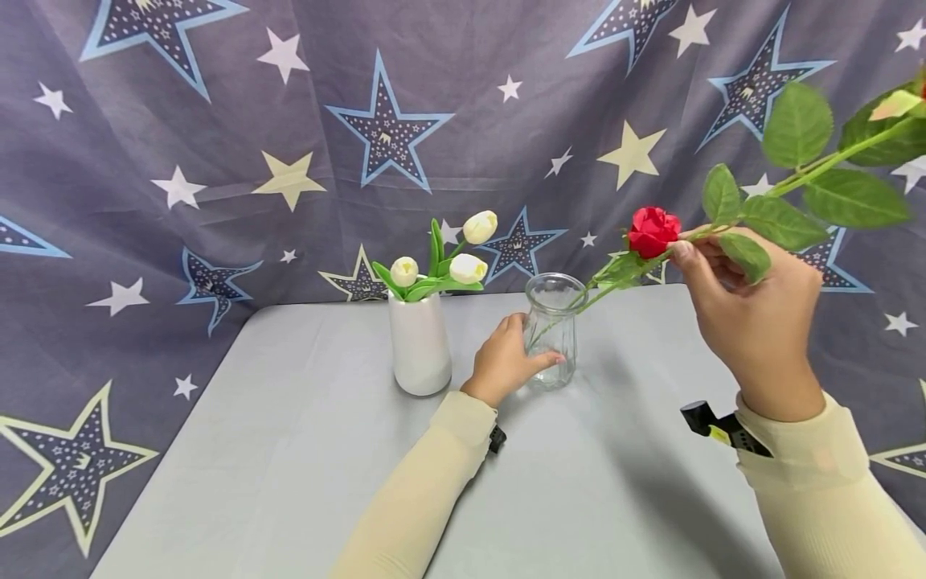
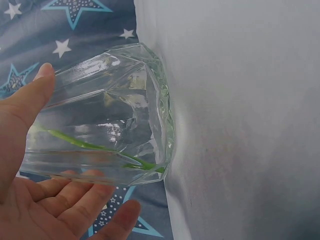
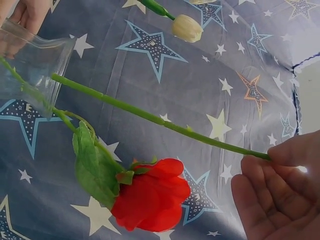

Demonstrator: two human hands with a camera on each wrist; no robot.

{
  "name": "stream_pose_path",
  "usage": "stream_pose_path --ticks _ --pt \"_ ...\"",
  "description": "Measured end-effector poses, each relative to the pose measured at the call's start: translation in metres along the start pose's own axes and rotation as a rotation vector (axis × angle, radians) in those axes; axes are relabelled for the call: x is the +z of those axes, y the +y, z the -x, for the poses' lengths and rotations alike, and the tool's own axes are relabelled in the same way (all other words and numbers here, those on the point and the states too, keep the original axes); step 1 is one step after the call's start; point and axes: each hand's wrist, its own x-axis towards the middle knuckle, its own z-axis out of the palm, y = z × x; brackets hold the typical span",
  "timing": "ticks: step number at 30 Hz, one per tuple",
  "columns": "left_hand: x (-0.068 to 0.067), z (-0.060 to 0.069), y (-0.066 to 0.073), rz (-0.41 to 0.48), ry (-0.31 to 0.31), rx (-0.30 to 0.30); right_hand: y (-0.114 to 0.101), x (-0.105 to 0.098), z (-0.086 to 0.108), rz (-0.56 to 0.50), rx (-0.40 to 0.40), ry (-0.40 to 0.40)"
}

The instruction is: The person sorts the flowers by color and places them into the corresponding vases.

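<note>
A clear glass vase [image 1: 555, 338] stands on the table, with my left hand [image 1: 512, 360] holding its side, thumb in front. In the left wrist view, the vase [image 2: 105, 120] lies between thumb and fingers, a green stem [image 2: 85, 143] inside it. A red rose [image 1: 654, 232] leans out of the vase to the right. My right hand [image 1: 755, 310] pinches the green stem [image 1: 813, 166] of a second, leafy flower, whose bloom is mostly cut off at the head view's right edge. In the right wrist view, this stem's tip [image 3: 56, 78] is at the vase's rim.
Left of the glass vase stands a white vase [image 1: 419, 346] with several white tulips [image 1: 469, 268]. A pale cloth covers the table [image 1: 289, 450]. Behind it hangs a dark curtain [image 1: 463, 161] with a star print.
</note>
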Motion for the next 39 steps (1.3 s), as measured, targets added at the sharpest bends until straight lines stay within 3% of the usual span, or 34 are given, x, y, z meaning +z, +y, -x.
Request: stream_pose_path --ticks 7,16,39 --pt "-0.001 0.000 0.001 -0.026 -0.010 -0.010 0.014 0.003 -0.001 -0.051 -0.009 0.042" --pt "0.000 0.000 -0.001 -0.025 -0.003 -0.001 0.012 0.011 0.005 0.004 -0.014 -0.024" --pt "0.000 -0.001 -0.001 -0.025 -0.008 -0.006 0.033 0.034 0.019 0.027 -0.082 -0.065"
